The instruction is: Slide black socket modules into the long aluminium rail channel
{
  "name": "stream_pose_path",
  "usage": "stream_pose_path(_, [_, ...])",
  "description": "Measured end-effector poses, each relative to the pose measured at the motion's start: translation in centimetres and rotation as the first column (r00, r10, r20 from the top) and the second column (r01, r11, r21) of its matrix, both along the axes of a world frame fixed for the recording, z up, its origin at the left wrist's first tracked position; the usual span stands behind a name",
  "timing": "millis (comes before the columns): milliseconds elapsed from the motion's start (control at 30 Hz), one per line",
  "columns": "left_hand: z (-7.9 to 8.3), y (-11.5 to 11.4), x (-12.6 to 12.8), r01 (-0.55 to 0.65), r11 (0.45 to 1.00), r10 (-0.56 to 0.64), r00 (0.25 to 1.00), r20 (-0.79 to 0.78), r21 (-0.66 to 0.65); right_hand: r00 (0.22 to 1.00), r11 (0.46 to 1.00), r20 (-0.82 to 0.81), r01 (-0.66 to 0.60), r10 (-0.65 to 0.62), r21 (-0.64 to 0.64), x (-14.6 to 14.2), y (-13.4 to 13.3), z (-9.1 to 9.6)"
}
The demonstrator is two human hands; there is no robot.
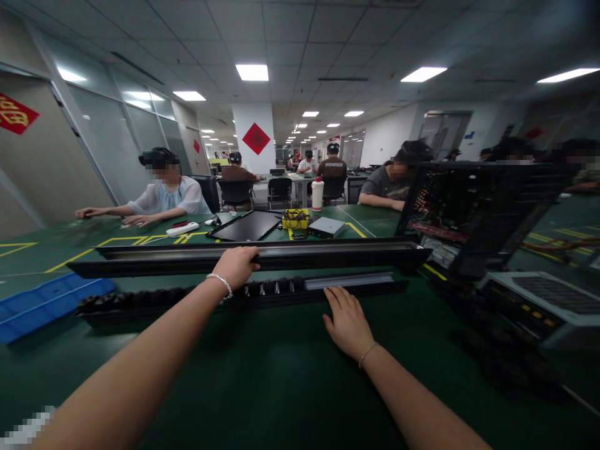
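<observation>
At the far left, a red diamond sign (16,114) is bearing a gold character, partly cut off. On the near left of the green desk (281,387), a blue tray (51,303) is lying slantwise. Across the middle, a long black channel (337,256) is running left to right along its long axis, its right end slightly farther. The left grip (237,269) is clasping its near wall, fingers curled nearly closed. Just nearer, a long black strip (375,291) is lying almost parallel, dark pieces lining its left and middle, a pale surface showing toward its right end. Far beyond, a brown shirt (334,167) is showing letters seemingly reading "PUMPKIN". The right grip (349,319) is resting fingertips on the strip's near edge, loosely open, grasping nothing. Farther right, an open computer case (506,212) is standing beyond a grey metal box (520,306), whose yellow marks are staying too blurred to read.
</observation>
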State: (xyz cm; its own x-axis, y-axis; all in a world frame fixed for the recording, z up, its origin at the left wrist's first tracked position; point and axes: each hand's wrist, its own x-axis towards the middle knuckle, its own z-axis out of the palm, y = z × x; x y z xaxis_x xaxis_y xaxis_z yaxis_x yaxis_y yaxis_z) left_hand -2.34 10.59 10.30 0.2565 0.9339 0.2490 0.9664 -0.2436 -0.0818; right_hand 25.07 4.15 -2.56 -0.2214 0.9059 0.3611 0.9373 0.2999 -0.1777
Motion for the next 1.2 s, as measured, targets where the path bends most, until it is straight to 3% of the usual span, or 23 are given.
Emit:
stream_pose_path(167, [-0.3,3.2,-0.7,-0.013,0.997,0.015,0.999,0.031,-0.076,0.999,0.999,-0.034,0.016,-0.017,-0.034,-0.2,-0.1,0.2])
stream_pose_path(367, [-2.0,5.5,-1.7,-0.035,0.983,0.044,0.998,0.048,-0.179,0.999,0.997,-0.042,0.001,-0.005,-0.078,-0.3,-0.2,0.3])
stream_pose_path(833, [-4.8,8.6,-1.3,-0.050,0.959,0.081,0.992,0.101,-0.278,0.998,0.997,-0.057,0.011,-0.015,-0.071,-0.4,-0.4,0.3])
stream_pose_path(1200, [-5.6,8.9,-1.3,-0.012,0.918,0.056,0.993,0.100,-0.396,0.999,0.997,-0.054,-0.004,0.000,-0.083,-0.3,-0.3,0.1])
